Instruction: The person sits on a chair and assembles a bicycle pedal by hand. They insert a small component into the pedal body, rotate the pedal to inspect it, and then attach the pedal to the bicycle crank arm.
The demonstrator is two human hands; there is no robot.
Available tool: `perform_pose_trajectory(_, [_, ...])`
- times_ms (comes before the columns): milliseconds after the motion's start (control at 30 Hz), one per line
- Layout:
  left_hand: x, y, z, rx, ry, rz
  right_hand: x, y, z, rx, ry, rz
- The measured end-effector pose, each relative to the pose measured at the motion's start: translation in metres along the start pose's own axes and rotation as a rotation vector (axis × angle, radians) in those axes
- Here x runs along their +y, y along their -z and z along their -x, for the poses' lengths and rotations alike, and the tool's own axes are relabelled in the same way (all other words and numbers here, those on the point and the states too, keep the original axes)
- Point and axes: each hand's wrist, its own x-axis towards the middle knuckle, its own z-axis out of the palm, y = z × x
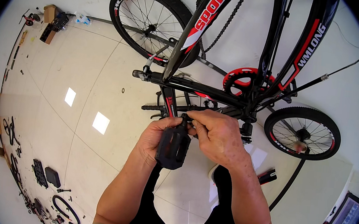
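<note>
A black bicycle pedal (173, 151) hangs from my left hand (151, 136), its thumb and fingers closed round the upper end, by the spindle. Against that same spindle end my right hand (222, 136) is pinched shut. Whatever lies between its fingertips is too small and covered to name. Just beyond both hands is the black bicycle frame (208, 90) with red and white markings, tipped at an angle. The red and black chainring (237, 79) sits farther off to the right, with a loose chain (232, 18) hanging above it.
One wheel (151, 27) leans at the far left of the frame, another wheel (302, 134) at the right. On the pale tiled floor at left lie several parts, a black toolbox (40, 173) and a black tyre-like loop (66, 211). An opened cardboard box (49, 13) stands far left.
</note>
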Motion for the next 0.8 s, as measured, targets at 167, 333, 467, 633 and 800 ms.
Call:
perform_pose_trajectory(167, [0.003,0.005,-0.001,-0.106,0.027,-0.014,0.000,0.000,0.000,0.006,0.024,0.040])
perform_pose_trajectory(333, [-0.007,0.000,-0.002,0.025,-0.158,-0.187,0.000,-0.002,0.001,0.008,0.022,0.062])
perform_pose_trajectory(467, [-0.003,0.004,0.002,-0.035,-0.135,-0.240,0.001,-0.001,0.000,-0.004,0.019,0.062])
perform_pose_trajectory(633, [-0.005,-0.005,0.004,-0.056,-0.099,-0.125,0.000,-0.001,0.000,0.015,0.017,0.039])
perform_pose_trajectory(800, [-0.011,-0.009,0.003,-0.082,-0.105,-0.105,0.001,-0.001,0.000,0.012,0.008,0.023])
